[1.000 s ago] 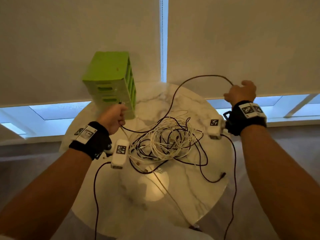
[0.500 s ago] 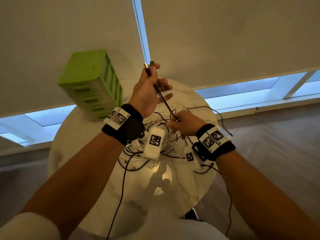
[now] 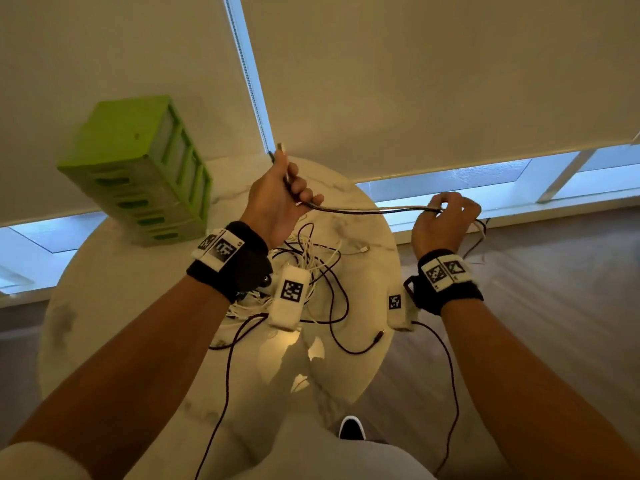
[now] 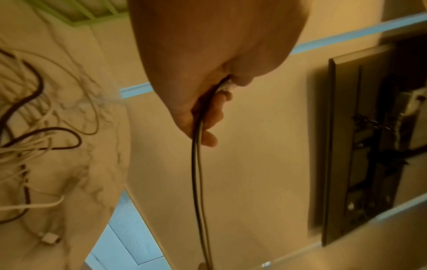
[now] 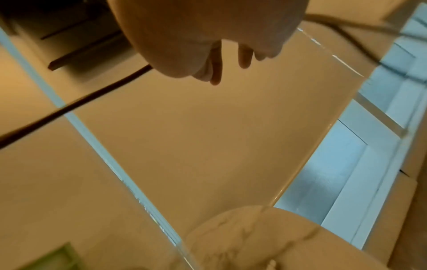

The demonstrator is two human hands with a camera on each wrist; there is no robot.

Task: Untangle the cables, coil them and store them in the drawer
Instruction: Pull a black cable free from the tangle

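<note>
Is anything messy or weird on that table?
Yes. A pile of white and dark cables lies knotted together on the round table, and one dark cable end trails toward its edge. The left hand and right hand hold one dark cable stretched between them. Nothing looks broken or spilled.

Both forearms reach forward from the bottom corners of the head view, each wrist wrapped in a black band with white coded tags and a small white camera block hanging under it. The left hand (image 3: 277, 199) is raised, back of the hand toward the camera, its fingers (image 4: 215, 113) curled around a doubled dark cable (image 3: 367, 211) whose ends stick up past the thumb. The right hand (image 3: 441, 221) is held out to the right at about the same height, well apart from the left, pinching the same cable between thumb and fingertips, the other fingers (image 5: 245, 58) loosely bent.
</note>
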